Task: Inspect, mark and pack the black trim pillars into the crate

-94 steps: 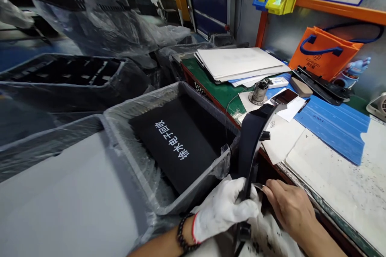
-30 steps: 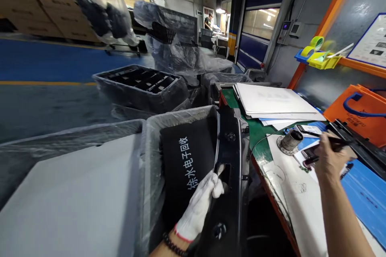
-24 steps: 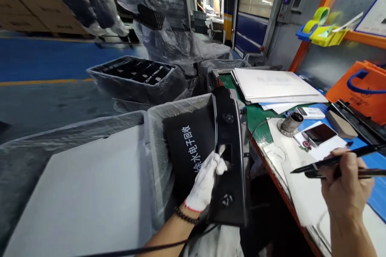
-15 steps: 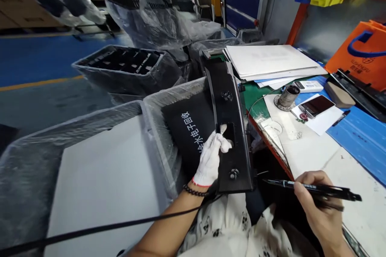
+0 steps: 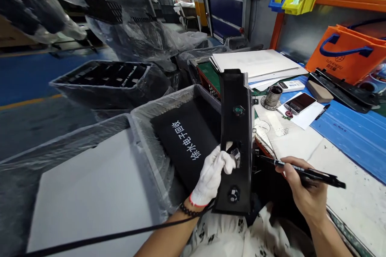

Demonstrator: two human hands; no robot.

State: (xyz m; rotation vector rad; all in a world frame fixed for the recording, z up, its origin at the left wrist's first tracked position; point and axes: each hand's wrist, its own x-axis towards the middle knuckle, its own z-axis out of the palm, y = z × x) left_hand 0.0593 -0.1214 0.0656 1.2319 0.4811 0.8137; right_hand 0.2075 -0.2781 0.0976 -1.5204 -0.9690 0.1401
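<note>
My left hand (image 5: 214, 174), in a white glove, grips a long black plastic trim panel (image 5: 237, 128) by the edge of its rectangular cut-out and holds it upright over my lap. The panel's inner face is toward me, with a round fastener near the top and another near the bottom. My bare right hand (image 5: 301, 194) is closed on a black marker pen (image 5: 304, 172), whose tip points left at the panel's right edge, just beside it.
A plastic-lined grey bin (image 5: 157, 106) holds a black sheet with white characters (image 5: 183, 146). Another lined bin with a grey sheet (image 5: 87, 192) sits at left. The workbench (image 5: 337, 168) carries papers (image 5: 256, 62), a phone (image 5: 301, 102), a metal cup (image 5: 273, 95) and an orange bag (image 5: 346, 54).
My right hand fetched a pen from the bench and brought its tip to the panel's right edge. My left hand turned the panel more upright, inner face toward me.
</note>
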